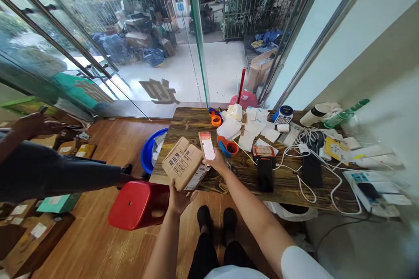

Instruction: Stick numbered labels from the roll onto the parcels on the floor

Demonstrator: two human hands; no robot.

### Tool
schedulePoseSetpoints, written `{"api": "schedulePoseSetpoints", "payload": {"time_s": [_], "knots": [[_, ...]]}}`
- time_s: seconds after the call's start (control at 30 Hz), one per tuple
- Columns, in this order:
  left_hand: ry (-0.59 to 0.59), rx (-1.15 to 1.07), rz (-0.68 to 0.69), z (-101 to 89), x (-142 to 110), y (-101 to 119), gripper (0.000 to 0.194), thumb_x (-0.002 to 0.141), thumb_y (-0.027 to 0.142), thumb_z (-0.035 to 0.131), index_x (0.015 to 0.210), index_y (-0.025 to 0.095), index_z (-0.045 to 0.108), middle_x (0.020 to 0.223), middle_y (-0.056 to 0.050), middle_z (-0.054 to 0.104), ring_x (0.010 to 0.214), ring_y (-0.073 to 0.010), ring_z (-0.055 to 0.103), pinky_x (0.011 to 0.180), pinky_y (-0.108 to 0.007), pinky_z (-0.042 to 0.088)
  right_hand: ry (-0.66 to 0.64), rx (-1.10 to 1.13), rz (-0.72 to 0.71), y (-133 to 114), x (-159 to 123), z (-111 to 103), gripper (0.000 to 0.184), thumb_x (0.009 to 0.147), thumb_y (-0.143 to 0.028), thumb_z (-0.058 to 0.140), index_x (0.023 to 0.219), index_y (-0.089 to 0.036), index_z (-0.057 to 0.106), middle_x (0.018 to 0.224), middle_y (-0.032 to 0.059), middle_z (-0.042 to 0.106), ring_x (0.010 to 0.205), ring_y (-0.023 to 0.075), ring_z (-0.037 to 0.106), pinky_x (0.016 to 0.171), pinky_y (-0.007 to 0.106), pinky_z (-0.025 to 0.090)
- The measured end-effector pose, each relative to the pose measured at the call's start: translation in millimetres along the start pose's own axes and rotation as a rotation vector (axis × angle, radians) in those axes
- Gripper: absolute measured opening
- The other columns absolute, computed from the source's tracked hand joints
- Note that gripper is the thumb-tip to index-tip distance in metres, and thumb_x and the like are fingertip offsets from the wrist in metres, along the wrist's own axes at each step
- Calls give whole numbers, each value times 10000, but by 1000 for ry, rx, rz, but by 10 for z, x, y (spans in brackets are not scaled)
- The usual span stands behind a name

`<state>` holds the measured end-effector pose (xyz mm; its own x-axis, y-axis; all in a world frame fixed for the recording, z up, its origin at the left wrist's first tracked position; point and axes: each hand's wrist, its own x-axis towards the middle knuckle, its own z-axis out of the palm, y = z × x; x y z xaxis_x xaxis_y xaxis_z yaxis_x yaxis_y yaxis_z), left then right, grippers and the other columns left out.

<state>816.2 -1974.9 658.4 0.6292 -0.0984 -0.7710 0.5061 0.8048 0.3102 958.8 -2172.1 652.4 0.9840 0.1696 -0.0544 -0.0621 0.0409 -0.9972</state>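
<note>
A cardboard box (pixel 182 162) with printed text sits tilted at the table's near left edge, a white label on its right side. My left hand (pixel 179 199) grips its near edge, the thumb up against the printed face and the other fingers spread by the label side. In my right hand (pixel 217 162) is a smartphone (pixel 207 147) with a lit screen, held just right of the box. Beyond it lie a blue and orange tape dispenser (pixel 228 147) and an orange tape roll (pixel 216 120). Scissors (pixel 232 168) rest partly behind my right forearm.
The wooden table (pixel 186 117) carries loose papers (pixel 250 130), tangled white cables (pixel 291 154) and a black phone-like device (pixel 265 175). A red stool (pixel 134 207) and a blue bin (pixel 149 152) stand at left. Another person's hand (pixel 36 124) shows far left, near parcels (pixel 36 231).
</note>
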Motion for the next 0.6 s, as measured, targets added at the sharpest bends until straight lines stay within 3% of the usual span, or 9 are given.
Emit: {"api": "schedulePoseSetpoints", "payload": {"time_s": [0.1,0.2,0.3,0.37,0.43,0.53,0.57,0.6], "knots": [[-158,-59,-113,114,-229,78,775,694,735,574,1223,169,555,1127,-165,607,1015,-325,593,882,-497,496,-66,-41,-72,-349,144,76,718,501,-339,845,1112,-215,489,1142,68,614,1058,270,577,902,415,470],[-290,-133,-230,279,-352,199,770,689,743,566,1237,201,548,1147,-148,600,1061,-341,571,911,-512,467,-94,-83,-112,-632,340,274,779,423,-306,881,1091,-213,492,1116,62,606,1064,292,564,939,458,442],[-379,-180,-226,375,-338,331,752,728,729,536,1287,227,512,1216,-147,578,1111,-340,554,910,-482,463,-59,-80,-122,-760,371,472,752,449,-293,861,1087,-197,474,1130,89,591,1078,303,552,958,491,431],[-422,-160,-180,373,-329,401,781,746,735,505,1319,205,482,1254,-178,556,1128,-357,546,902,-491,460,-28,-54,-122,-778,217,523,725,508,-315,836,1116,-198,459,1171,109,579,1108,299,543,971,493,431],[-409,-94,-176,337,-394,434,838,749,758,472,1337,161,456,1235,-209,552,1118,-369,548,903,-514,455,-20,-23,-118,-777,-61,493,735,547,-346,824,1162,-206,447,1203,118,577,1125,295,549,970,484,445],[-223,99,-172,296,-674,393,881,744,763,481,1366,142,407,1181,-187,550,1128,-343,535,956,-512,435,-46,35,-100,-785,-578,375,797,568,-374,824,1245,-218,432,1239,124,582,1142,298,560,973,489,452],[-150,225,-82,299,-799,357,879,737,735,532,1390,167,376,1195,-168,536,1157,-334,516,986,-508,420,-69,93,-85,-793,-747,345,810,577,-363,826,1272,-222,433,1267,125,572,1179,302,541,1007,497,425],[-103,402,94,309,-924,314,891,723,684,607,1425,210,330,1241,-153,508,1204,-333,484,1018,-513,398,-84,145,-71,-803,-904,332,834,570,-349,836,1290,-225,434,1292,124,562,1216,306,517,1042,501,392]]}}
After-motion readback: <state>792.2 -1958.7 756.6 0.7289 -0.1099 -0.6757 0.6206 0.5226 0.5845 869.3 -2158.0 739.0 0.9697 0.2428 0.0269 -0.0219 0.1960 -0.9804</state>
